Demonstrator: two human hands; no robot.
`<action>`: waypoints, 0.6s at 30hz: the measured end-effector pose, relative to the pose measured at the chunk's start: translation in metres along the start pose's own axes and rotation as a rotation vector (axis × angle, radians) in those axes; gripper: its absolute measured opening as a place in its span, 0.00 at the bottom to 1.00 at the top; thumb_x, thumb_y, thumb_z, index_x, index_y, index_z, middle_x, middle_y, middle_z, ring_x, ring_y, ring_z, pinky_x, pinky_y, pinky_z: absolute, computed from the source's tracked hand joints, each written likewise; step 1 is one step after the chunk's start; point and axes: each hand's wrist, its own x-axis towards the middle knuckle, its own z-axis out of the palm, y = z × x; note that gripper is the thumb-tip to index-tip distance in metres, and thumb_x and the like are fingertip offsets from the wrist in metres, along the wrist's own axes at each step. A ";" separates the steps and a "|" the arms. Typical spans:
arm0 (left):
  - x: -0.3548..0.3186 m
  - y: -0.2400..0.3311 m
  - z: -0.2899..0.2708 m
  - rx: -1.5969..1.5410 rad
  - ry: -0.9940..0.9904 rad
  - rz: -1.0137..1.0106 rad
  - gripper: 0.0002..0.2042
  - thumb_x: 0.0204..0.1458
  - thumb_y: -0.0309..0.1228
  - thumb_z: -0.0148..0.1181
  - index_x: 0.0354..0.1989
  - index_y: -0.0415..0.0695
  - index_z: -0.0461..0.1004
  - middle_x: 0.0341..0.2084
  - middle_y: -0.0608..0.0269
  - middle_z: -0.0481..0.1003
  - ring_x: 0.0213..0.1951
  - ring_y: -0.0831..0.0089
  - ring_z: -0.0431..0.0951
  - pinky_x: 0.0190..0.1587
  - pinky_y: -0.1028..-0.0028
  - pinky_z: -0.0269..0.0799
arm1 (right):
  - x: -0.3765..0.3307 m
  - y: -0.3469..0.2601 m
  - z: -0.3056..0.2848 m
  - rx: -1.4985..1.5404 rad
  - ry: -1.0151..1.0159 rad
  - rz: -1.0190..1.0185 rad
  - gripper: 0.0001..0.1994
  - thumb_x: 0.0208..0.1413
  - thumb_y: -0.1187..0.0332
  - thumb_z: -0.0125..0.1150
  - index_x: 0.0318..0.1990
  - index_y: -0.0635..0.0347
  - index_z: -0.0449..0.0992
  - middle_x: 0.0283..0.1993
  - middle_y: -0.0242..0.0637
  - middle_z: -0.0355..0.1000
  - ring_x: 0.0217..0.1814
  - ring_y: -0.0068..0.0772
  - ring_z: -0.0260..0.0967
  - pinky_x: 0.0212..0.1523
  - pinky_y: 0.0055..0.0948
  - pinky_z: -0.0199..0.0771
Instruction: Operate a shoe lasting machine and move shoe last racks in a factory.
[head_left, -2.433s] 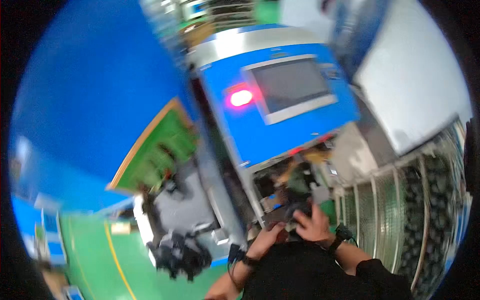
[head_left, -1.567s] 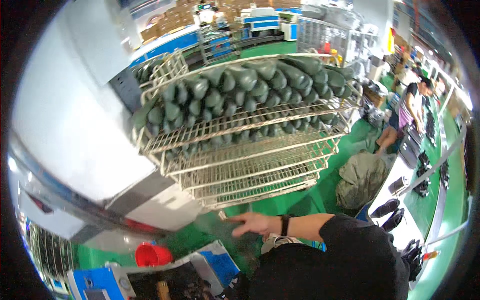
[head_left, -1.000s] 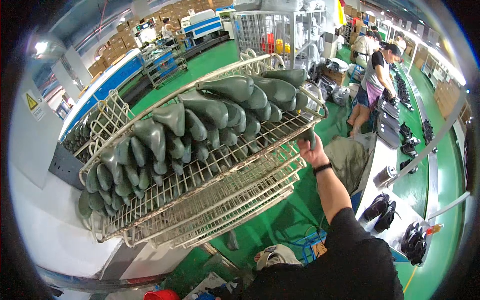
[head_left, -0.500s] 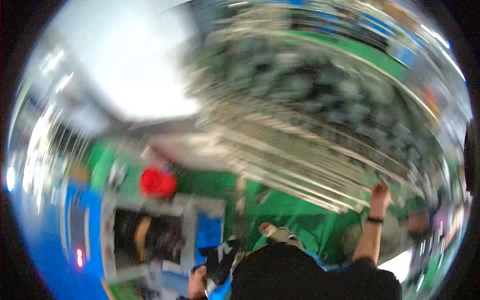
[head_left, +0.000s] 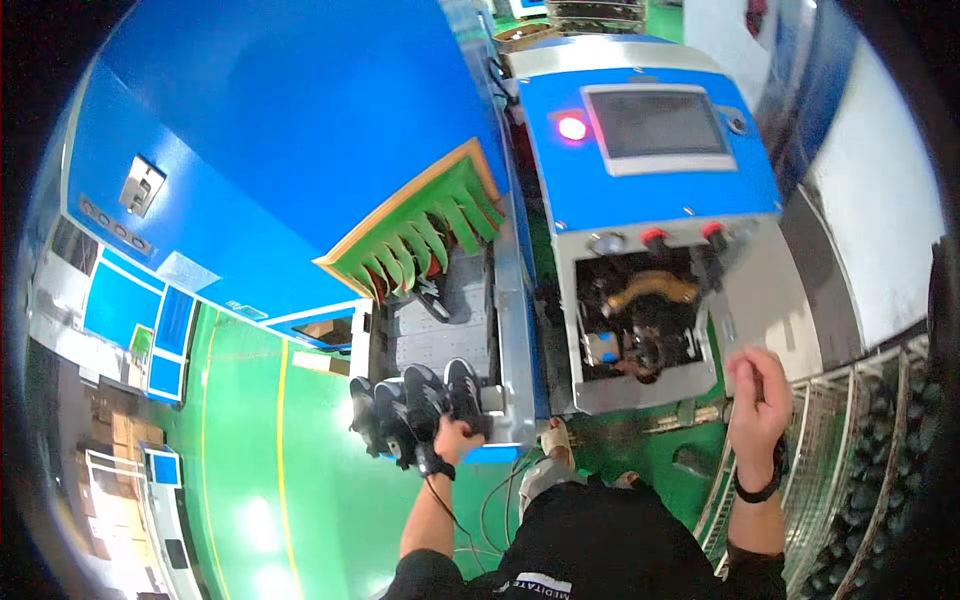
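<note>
Several black sneakers with pale soles (head_left: 424,392) stand side by side at the near end of a conveyor belt (head_left: 440,345). The rightmost black sneaker (head_left: 464,388) has my left hand (head_left: 457,440) closed at its near end; part of the grip is hidden. A dark band and a thin cable are at that wrist. My right hand (head_left: 760,400) is raised to the right of a blue and grey machine (head_left: 650,215), its fingers curled together, and nothing shows in them.
Another dark shoe (head_left: 430,300) lies on the belt by a green strip curtain (head_left: 420,235) at the opening of a large blue machine (head_left: 340,110). The smaller machine carries a screen (head_left: 655,125) and a lit red lamp (head_left: 572,128). A wire rack (head_left: 850,450) of dark items stands at lower right.
My view has swung left from the rack to the machines. My left hand, with a black sneaker, is now at the belt's end. My right hand is raised beside the smaller machine.
</note>
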 end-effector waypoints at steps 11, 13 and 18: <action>0.193 0.011 -0.084 -0.506 0.309 0.025 0.24 0.52 0.48 0.65 0.45 0.38 0.75 0.34 0.44 0.79 0.40 0.48 0.80 0.43 0.58 0.74 | 0.159 0.001 0.222 -0.852 -0.151 -0.517 0.26 0.58 0.59 0.54 0.62 0.64 0.71 0.70 0.55 0.61 0.72 0.57 0.58 0.70 0.52 0.53; 0.282 0.002 -0.064 -0.548 0.348 -0.120 0.40 0.46 0.53 0.70 0.56 0.29 0.68 0.47 0.37 0.76 0.52 0.48 0.76 0.54 0.60 0.71 | 0.157 0.006 0.227 -0.905 -0.031 -0.553 0.26 0.61 0.55 0.47 0.57 0.65 0.75 0.66 0.57 0.66 0.70 0.58 0.62 0.69 0.53 0.53; 0.391 -0.007 -0.023 -0.660 0.347 -0.326 0.41 0.43 0.45 0.75 0.60 0.31 0.63 0.48 0.42 0.77 0.49 0.53 0.78 0.51 0.62 0.72 | 0.154 0.018 0.221 -0.960 -0.043 -0.580 0.27 0.63 0.52 0.43 0.57 0.66 0.73 0.65 0.61 0.65 0.68 0.61 0.62 0.68 0.54 0.55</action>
